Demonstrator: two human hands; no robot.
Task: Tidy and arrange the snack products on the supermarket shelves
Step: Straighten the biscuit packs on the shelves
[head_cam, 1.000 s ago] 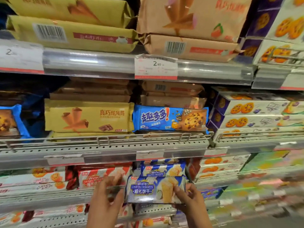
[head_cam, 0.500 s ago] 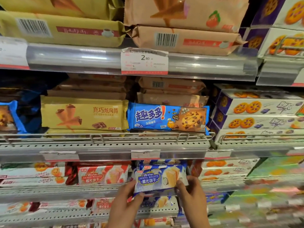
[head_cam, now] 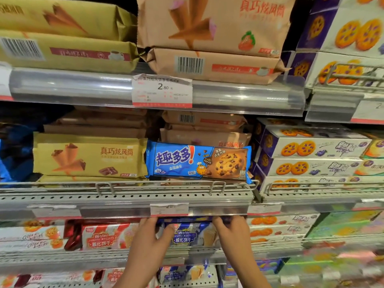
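We see a blue wafer biscuit pack [head_cam: 188, 235] lying lengthwise, label facing out, on the lower shelf [head_cam: 62, 259], beside a red wafer pack [head_cam: 104, 238].

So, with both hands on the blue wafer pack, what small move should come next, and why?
Probably release it and draw both hands back. The blue wafer pack seems to sit already in its row under the shelf edge, level beside the red wafer pack. The left hand and right hand hold its two ends, with nothing visibly left to straighten.
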